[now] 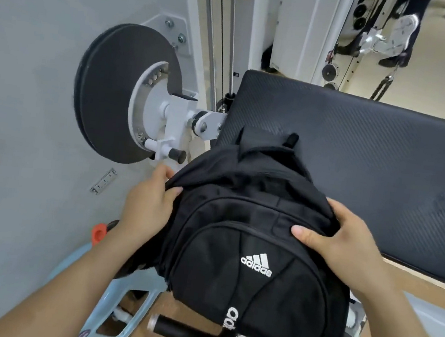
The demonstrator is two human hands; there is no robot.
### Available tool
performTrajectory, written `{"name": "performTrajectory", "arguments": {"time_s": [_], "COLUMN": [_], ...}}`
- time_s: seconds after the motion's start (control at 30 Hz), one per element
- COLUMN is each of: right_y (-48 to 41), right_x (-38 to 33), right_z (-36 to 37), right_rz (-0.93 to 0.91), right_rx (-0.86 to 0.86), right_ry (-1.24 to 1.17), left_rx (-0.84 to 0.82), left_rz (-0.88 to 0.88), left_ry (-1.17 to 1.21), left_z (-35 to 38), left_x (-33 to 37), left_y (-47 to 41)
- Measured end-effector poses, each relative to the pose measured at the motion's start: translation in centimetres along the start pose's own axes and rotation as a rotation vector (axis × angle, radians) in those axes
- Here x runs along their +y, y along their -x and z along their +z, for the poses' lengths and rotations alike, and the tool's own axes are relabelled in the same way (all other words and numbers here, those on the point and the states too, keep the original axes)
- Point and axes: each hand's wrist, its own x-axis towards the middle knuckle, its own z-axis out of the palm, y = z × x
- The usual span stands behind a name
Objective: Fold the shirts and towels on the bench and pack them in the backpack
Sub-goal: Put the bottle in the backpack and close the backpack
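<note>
The backpack point(231, 267) looks soft and light. Its black fabric sags and creases at the top, so it will probably fold under any pull instead of keeping its shape. It is likely neither fragile nor slippery, since the woven cloth gives a sure hold. The best places to take it are the two upper shoulders, where both sides can be steadied at once, or the loop at its 12 o'clock.

The left grip point(150, 198) pinches a fold of fabric at the bag's 10 o'clock, fingers curled over the edge and thumb on the front. The right grip point(330, 237) clasps the opposite shoulder at 2 o'clock — thumb pressed on the front panel, fingers wrapped round the side.

The bag sits low in the view, near 6 o'clock. Its top end rests on the near end of the dark padded worktop point(358, 146), which runs off toward 2 o'clock, and its lower part hangs past the edge.

It is plain black with curved zip seams and a rounded front pocket bearing a white logo point(257, 263). I cannot tell whether the main compartment is open. No shirts or towels are in view.
</note>
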Motion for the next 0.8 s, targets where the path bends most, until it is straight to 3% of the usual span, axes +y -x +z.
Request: {"name": "performTrajectory", "arguments": {"time_s": [0.17,0.3,0.43,0.53,0.6,0.8], "right_y": [2.7,5.8,8.7,10.7,11.4,10.9], "right_x": [-5.2,-11.7,-18.1,-22.3,-24.3,-24.4], "right_z": [2.4,4.8,8.5,12.4,15.5,26.9], "right_rz": [-0.286,-0.552,-0.725,-0.842,-0.887,-0.839], "right_rx": [0.112,0.189,0.167,0.146,0.129,-0.031], "right_ry": [0.101,0.257,0.237,0.201,0.177,0.123], "left_rx": [0.134,0.334,0.552,0.695,0.760,0.760], "left_rz": [-0.147,-0.120,-0.088,-0.160,-0.208,-0.305], "left_ry": [0.410,0.520,0.595,0.705,0.654,0.112], "left_z": [-3.7,-8.1,-15.1,-20.5,-23.9,-29.5], "left_x": [-2.6,-5.3,-7.7,-10.0,-12.1,-20.5], "left_y": [3.6,7.7,12.4,15.8,18.0,23.9]}}
